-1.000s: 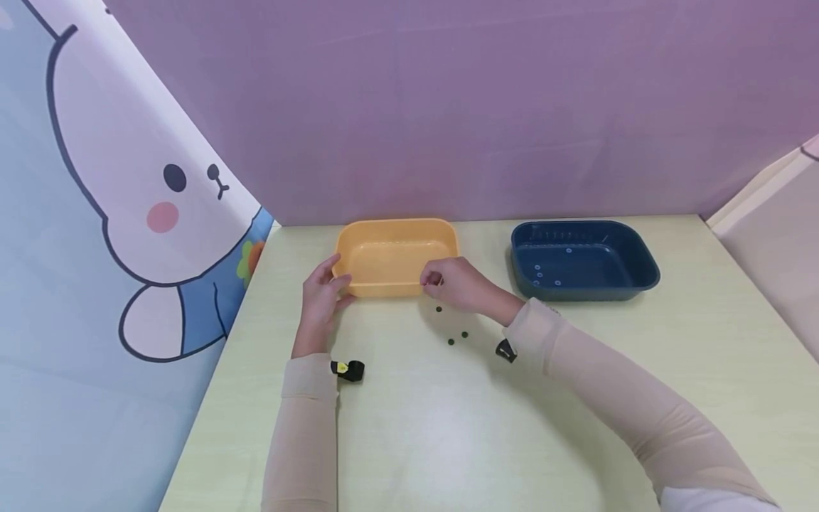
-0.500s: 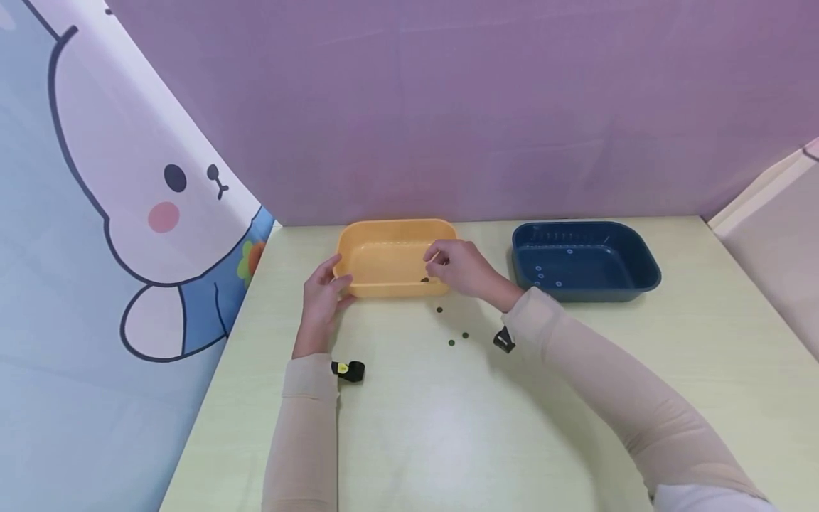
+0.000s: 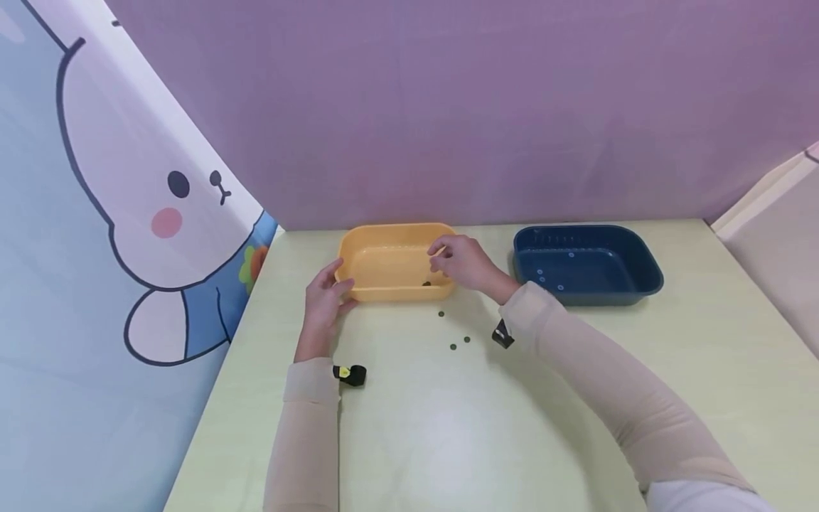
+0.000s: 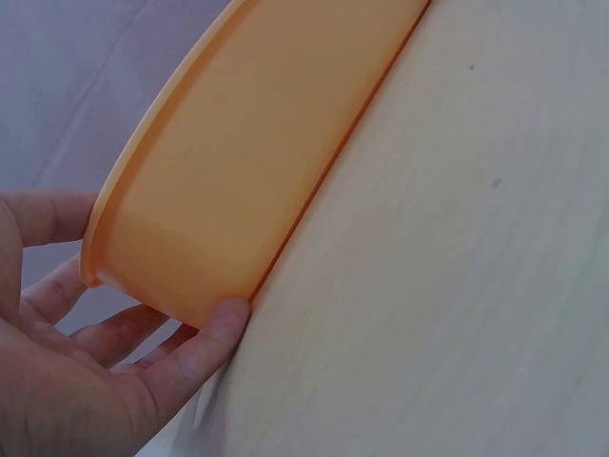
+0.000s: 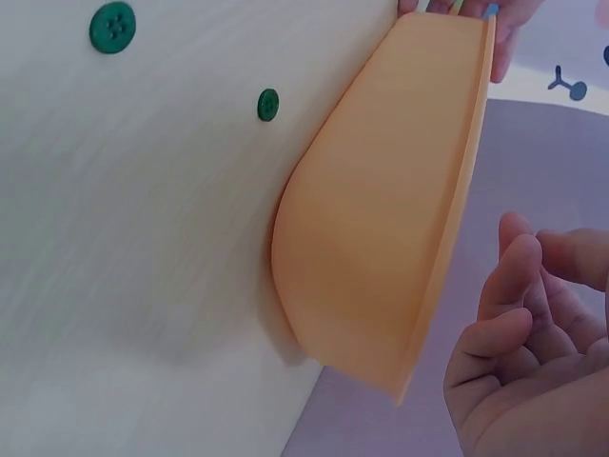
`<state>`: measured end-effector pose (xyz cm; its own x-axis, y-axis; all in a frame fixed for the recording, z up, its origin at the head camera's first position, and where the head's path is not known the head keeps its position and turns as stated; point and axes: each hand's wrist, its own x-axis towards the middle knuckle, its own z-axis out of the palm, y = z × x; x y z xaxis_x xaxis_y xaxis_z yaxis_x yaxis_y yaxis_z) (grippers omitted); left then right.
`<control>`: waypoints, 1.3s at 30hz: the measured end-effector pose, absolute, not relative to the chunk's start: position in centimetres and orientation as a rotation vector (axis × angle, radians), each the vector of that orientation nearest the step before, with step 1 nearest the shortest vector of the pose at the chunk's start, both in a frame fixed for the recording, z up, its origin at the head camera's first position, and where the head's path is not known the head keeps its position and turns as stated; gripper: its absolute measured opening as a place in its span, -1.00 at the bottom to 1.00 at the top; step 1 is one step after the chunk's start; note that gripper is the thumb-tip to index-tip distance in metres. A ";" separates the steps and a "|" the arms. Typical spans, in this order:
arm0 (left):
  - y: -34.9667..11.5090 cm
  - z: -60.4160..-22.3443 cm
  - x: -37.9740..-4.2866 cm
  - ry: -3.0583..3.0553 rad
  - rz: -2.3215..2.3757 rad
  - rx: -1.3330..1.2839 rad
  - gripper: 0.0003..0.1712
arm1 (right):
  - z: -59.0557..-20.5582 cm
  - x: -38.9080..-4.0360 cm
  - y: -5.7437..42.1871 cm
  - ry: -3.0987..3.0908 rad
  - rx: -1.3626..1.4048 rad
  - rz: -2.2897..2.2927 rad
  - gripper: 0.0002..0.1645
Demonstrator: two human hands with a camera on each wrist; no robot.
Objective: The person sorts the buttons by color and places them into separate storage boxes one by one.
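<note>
Head view: the right hand [image 3: 470, 264] is held above the right end of the yellow tray [image 3: 384, 293], its fingertips turned inward over the rim. Its fingers are curled and its thumb and fingertips are drawn together; no button is seen between them. A dark button [image 3: 426, 284] is seen just below these fingertips, apparently lying inside the tray, close to the near wall. Three green buttons [image 3: 441, 313] are scattered on the table [image 3: 397, 427], on the person's side of the tray: one just outside the near wall, the other two close together, farther toward the person and a little to the right. All three are nearer to the right hand than to the left hand [image 3: 323, 302], by which the tray's left end is gripped, with rim and base corner both touched by its fingers. The tray's long axis is set from left to right. Smooth, plastic-looking walls with rounded corners are shown, and in the right wrist view four holes can be made out in a flat, round green disc. A pale, faintly grained surface is presented by the table. Well to the right, small pale rings [image 3: 560, 287] are contained in a glossy dark blue tray [image 3: 589, 296].
</note>
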<state>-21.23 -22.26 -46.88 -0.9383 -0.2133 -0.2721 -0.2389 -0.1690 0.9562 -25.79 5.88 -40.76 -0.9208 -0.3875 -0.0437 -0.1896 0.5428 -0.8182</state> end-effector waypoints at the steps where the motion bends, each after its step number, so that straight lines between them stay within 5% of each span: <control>1: -22.2 -46.9 -21.2 2.009 2.326 -0.544 -0.30 | -40.9 -25.9 5.9 2.563 -0.479 -1.319 -0.80; 7: -22.1 -47.4 -21.1 1.989 2.338 -0.526 -0.28 | -41.5 -26.5 6.3 2.578 -0.450 -1.327 -0.79; 16: -21.8 -47.4 -21.1 1.994 2.346 -0.504 -0.28 | -41.0 -26.9 6.6 2.612 -0.363 -1.354 -0.43; 39: -22.4 -47.2 -21.3 2.039 2.306 -0.534 -0.30 | -42.3 -23.9 7.1 2.692 -0.639 -1.102 -0.79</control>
